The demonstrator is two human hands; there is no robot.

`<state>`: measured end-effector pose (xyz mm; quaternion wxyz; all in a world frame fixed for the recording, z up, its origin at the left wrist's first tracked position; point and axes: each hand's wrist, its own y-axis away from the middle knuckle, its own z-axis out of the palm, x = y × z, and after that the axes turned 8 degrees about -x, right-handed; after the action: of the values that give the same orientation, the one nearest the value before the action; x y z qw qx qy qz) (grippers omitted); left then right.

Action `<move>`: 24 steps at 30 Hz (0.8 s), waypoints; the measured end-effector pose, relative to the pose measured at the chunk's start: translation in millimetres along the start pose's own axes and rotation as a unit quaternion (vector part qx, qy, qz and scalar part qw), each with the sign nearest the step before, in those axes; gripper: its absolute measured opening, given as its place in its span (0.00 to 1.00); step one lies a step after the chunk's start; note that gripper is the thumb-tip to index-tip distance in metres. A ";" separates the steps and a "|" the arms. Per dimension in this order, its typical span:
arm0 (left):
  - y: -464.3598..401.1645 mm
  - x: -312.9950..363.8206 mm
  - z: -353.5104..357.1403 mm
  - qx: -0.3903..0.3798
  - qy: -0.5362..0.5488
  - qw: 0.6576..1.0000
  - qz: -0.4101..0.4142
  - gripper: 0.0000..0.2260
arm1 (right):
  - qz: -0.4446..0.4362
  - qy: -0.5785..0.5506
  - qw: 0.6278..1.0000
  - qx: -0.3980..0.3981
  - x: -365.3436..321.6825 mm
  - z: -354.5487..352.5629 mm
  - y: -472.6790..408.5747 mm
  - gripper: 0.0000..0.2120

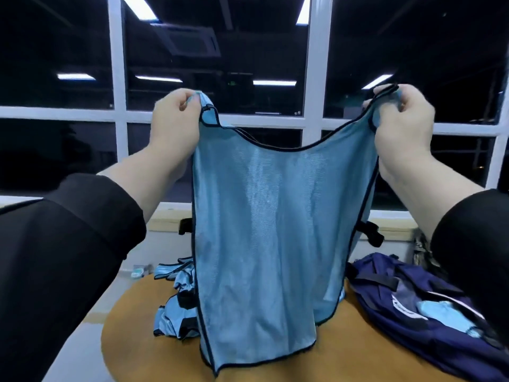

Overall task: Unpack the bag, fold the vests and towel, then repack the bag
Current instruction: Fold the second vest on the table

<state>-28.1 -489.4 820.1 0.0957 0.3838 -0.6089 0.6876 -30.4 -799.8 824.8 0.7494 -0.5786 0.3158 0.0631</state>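
A light blue mesh vest [275, 216] with dark piping hangs spread in front of me, its hem touching the round wooden table [316, 362]. My left hand [176, 119] pinches its left shoulder strap and my right hand [402, 119] pinches its right one, both raised at window height. Behind the held vest, a crumpled heap of more blue vests [176, 304] lies on the table. The navy bag [413, 304] lies open at the right, with light blue fabric showing inside it. No towel is in view.
A white-framed window [314, 78] with dark panes fills the background, above a pale sill [165, 216]. Black clips stick out on either side of the vest near the sill. A small box [137, 271] sits on the floor at the left.
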 end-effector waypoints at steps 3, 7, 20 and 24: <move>-12.6 5.2 2.0 0.026 -0.011 0.999 0.018 0.13 | -0.024 -0.004 0.999 0.037 -3.2 0.5 -9.1 0.12; -40.1 5.7 1.1 0.059 -0.089 0.994 0.032 0.11 | -0.048 -0.002 0.998 0.051 1.1 7.1 -24.0 0.13; -104.0 -167.6 107.2 -0.046 -0.157 0.984 -0.065 0.09 | 0.106 0.189 0.974 -0.073 209.7 55.3 -75.4 0.11; -93.0 -242.1 134.5 -0.084 -0.168 0.976 -0.108 0.10 | 0.157 0.180 0.963 -0.121 283.7 55.1 -54.9 0.09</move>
<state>249.2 -508.3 730.3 0.0977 0.5477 -0.6269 0.5454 241.8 -844.4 722.5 0.5855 -0.6095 0.5225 0.1127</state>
